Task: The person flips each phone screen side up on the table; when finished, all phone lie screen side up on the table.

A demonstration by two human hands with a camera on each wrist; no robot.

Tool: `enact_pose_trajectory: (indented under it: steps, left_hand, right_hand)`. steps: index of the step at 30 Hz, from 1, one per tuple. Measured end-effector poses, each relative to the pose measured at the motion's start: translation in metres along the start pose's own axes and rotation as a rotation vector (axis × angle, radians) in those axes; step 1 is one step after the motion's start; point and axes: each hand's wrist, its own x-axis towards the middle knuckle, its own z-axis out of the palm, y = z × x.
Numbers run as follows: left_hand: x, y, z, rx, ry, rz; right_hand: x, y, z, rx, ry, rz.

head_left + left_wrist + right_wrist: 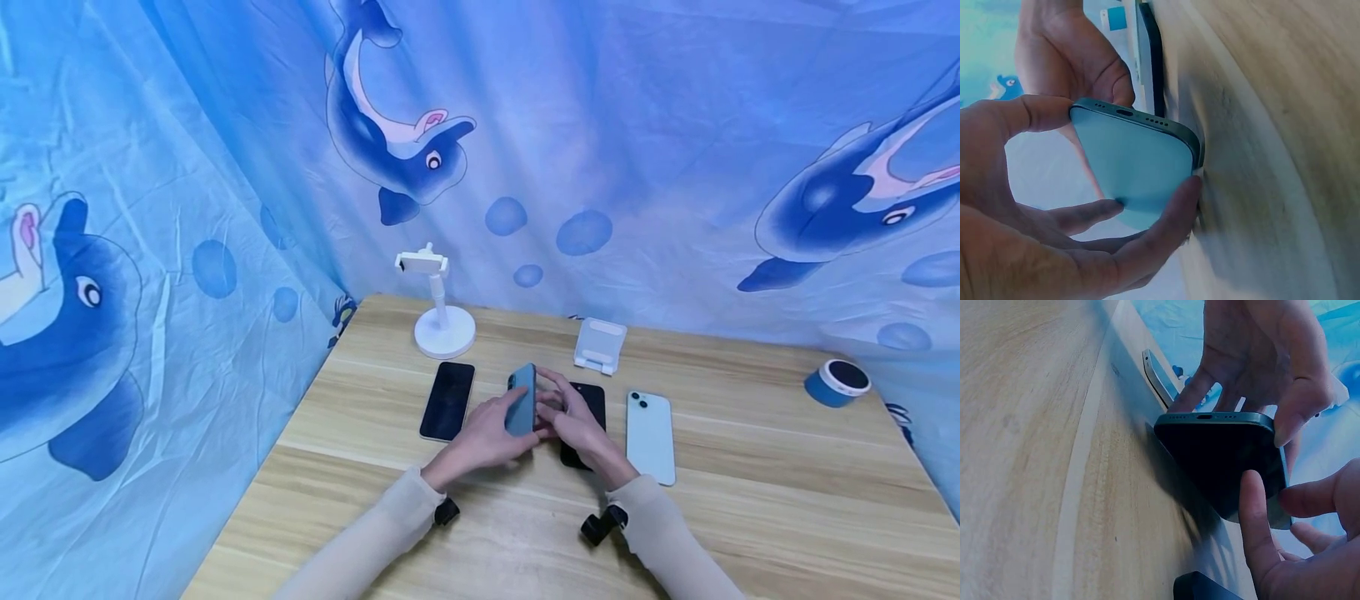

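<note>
A teal-blue phone [522,408] is held tilted on its long edge close above the table, between both hands. My left hand [487,432] grips it, thumb at one long edge and fingers along the back and the other edge. At the screen side, my right hand [576,423] pinches its far part, one finger lying over the dark screen [1210,456]. The bottom edge [1125,113] with the charging port faces the wrist cameras. Beneath the right hand lies a black phone [592,404], partly covered. A dark-screened phone [448,400] lies left of the left hand.
A pale blue-white phone [651,437] lies face down on the right. Behind stand a white round-based phone stand [444,332] and a small white folding stand [600,343]. A blue-and-white round object [837,383] sits near the table's right edge. Dolphin-print curtains [645,167] enclose the table.
</note>
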Motion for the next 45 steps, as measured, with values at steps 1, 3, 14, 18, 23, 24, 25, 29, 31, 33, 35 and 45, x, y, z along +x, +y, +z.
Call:
enact_pose_trajectory:
  steps: [1, 3, 14, 18, 23, 24, 25, 29, 31, 33, 35, 45]
  left_hand:
    - [0.0, 0.0, -0.001, -0.018, 0.0, 0.011]
    - [0.001, -0.001, -0.002, -0.05, 0.004, 0.037]
    - [0.002, -0.007, -0.007, -0.149, -0.022, 0.08]
    - [0.004, -0.009, -0.011, -0.214, -0.05, 0.097]
    - [0.006, -0.014, -0.015, -0.329, -0.101, 0.097]
    - [0.006, -0.014, -0.017, -0.338, -0.103, 0.099]
    - [0.006, -0.014, -0.018, -0.341, -0.101, 0.102]
    - [0.006, -0.015, -0.021, -0.345, -0.089, 0.111]
    - [0.006, -0.015, -0.023, -0.344, -0.078, 0.112]
    - [0.006, -0.015, -0.023, -0.353, -0.073, 0.107]
    - [0.007, -0.016, -0.024, -0.358, -0.066, 0.104]
    - [0.007, -0.018, -0.026, -0.403, -0.043, 0.028]
  right_hand:
    - [0.0, 0.0, 0.0, 0.002, -0.004, 0.001]
    - [-0.001, 0.0, 0.0, 0.009, -0.017, 0.004]
    - [0.001, -0.001, 0.003, 0.05, -0.086, 0.041]
    - [0.003, -0.001, 0.005, 0.058, -0.077, 0.065]
    - [0.004, -0.001, 0.006, 0.013, -0.065, 0.09]
    - [0.004, -0.002, 0.006, -0.001, -0.065, 0.091]
    - [0.004, -0.002, 0.006, -0.013, -0.065, 0.093]
    - [0.004, -0.004, 0.006, -0.046, -0.061, 0.104]
    - [0.003, -0.005, 0.007, -0.061, -0.059, 0.107]
    - [0.004, -0.007, 0.008, -0.078, -0.056, 0.106]
    - [0.005, -0.008, 0.009, -0.098, -0.054, 0.104]
    - [0.004, -0.01, 0.019, -0.377, 0.065, 0.045]
